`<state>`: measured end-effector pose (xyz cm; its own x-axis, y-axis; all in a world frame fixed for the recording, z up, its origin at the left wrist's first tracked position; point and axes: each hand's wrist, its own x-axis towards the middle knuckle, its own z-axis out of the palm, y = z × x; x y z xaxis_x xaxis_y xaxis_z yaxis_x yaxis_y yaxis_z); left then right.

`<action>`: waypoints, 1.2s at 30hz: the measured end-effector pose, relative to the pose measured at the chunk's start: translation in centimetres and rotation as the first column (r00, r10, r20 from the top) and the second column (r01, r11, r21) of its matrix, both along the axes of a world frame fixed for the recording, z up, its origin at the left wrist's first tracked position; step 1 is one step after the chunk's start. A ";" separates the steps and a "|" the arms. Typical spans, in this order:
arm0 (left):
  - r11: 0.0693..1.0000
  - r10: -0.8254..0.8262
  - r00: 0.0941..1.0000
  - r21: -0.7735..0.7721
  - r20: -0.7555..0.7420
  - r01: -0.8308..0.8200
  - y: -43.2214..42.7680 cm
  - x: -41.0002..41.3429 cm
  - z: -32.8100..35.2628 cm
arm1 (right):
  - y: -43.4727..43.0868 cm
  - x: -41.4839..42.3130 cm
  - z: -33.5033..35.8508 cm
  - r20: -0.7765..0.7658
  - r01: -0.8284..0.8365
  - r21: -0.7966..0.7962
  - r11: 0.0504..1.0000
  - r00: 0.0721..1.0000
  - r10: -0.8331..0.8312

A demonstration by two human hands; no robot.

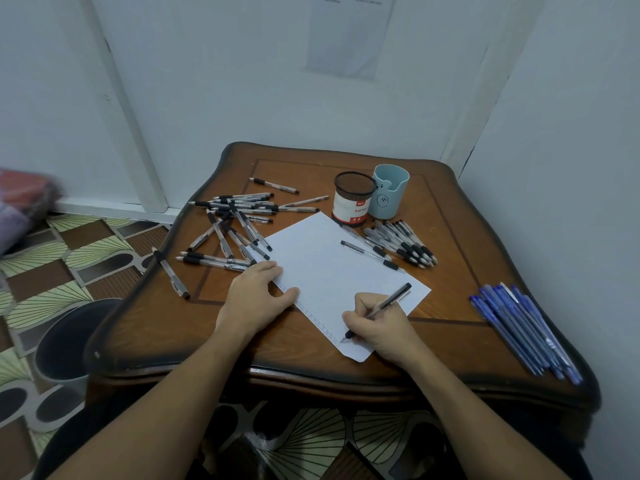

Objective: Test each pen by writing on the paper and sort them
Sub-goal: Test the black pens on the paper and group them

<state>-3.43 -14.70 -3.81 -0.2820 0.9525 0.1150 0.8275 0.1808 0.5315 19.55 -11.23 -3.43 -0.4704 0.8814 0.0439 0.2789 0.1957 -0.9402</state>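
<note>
A white sheet of paper (332, 268) lies askew on the wooden table (450, 334), with a row of small ink marks along its near left edge. My right hand (377, 327) grips a dark pen (388, 303), its tip touching the paper's near corner. My left hand (256, 296) rests flat on the paper's left edge. A loose heap of clear black-grip pens (239, 220) lies at the left. A tidier bunch of the same pens (403, 244) sits right of the paper, and one single pen (370, 254) lies on the sheet.
A black mesh cup (353, 199) and a light blue holder (389, 192) stand at the back. Several blue pens (523, 330) lie near the table's right edge. A dark bin (65, 341) stands on the patterned floor at the left. Walls close in behind and right.
</note>
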 end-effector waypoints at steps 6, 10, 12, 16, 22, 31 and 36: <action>1.000 0.000 1.000 -0.009 -0.004 0.000 0.0 -0.1 0.0 | 0.2 0.3 -0.3 0.023 -0.031 0.019 0.999 0.999 0.031; 1.000 -0.002 1.000 -0.002 -0.002 0.002 -0.1 0.0 0.0 | 0.4 0.4 0.3 -0.094 0.063 -0.117 0.991 0.993 -0.075; 1.000 -0.003 1.000 -0.003 0.000 0.003 0.0 0.0 0.1 | 0.6 0.4 0.9 -0.206 0.101 -0.280 0.954 0.965 -0.163; 1.000 -0.001 1.000 -0.010 -0.003 0.001 -0.1 0.0 0.1 | 0.9 0.2 1.7 -0.299 0.117 -0.416 0.902 0.919 -0.257; 1.000 0.000 1.000 -0.021 0.007 0.000 0.0 0.0 0.2 | 0.9 -0.2 1.8 -0.152 0.152 -0.329 0.932 0.966 -0.211; 1.000 -0.003 1.000 -0.018 0.012 0.003 -0.1 -0.1 0.0 | 1.3 -0.4 2.1 -0.081 0.167 -0.351 0.921 0.975 -0.208; 1.000 -0.008 1.000 -0.016 0.002 0.008 0.0 -0.1 0.2 | 5.6 -0.2 4.6 0.060 0.211 -0.367 0.906 0.977 -0.204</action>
